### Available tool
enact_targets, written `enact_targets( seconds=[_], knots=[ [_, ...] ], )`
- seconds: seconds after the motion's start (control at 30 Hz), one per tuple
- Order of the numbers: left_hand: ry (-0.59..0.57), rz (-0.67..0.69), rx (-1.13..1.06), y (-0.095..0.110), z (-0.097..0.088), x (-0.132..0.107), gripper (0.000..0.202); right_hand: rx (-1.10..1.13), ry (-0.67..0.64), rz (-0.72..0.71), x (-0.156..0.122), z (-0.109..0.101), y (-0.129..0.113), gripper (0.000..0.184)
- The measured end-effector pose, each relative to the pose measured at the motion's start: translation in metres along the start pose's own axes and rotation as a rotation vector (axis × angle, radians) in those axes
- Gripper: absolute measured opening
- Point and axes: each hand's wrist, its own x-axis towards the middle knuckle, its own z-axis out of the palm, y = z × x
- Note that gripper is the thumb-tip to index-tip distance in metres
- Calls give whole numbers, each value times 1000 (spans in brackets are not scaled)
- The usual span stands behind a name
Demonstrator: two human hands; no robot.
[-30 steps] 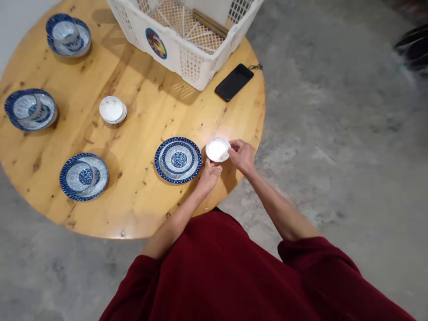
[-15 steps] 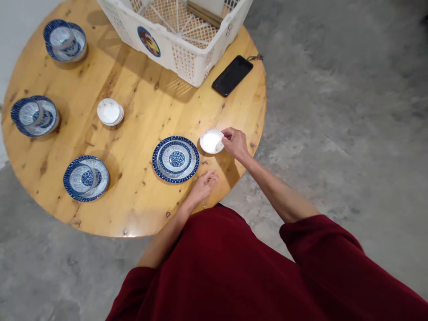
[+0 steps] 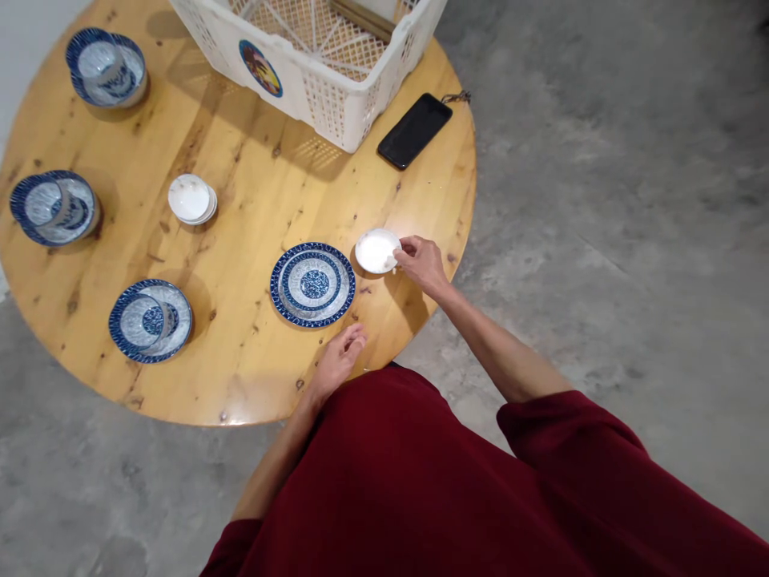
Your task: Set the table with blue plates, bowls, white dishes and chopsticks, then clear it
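Observation:
My right hand pinches the rim of a small white dish, which rests on the round wooden table just right of a blue-and-white plate. Near the table's front edge, below that plate, my left hand hovers with its fingers loosely curled and nothing in them.
A white plastic crate stands at the back, with a black phone beside it. A stack of small white dishes sits mid-table. Blue-and-white bowl sets lie at the left, back left and front left. Grey concrete floor surrounds the table.
My left hand has let go of the white dish and drawn back toward the table's front edge. My right hand has set the dish down beside the plate.

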Motion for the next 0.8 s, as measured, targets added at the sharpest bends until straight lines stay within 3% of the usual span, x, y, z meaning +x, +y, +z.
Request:
enact_targets(
  seconds=[0.33, 0.8],
  knots=[
    [15, -9, -3, -6, -1, -8, 47, 199, 19, 61, 0, 6, -1, 31],
    [59, 2, 29, -10, -2, -12, 46, 121, 19, 34, 12, 7, -4, 35]
  ],
)
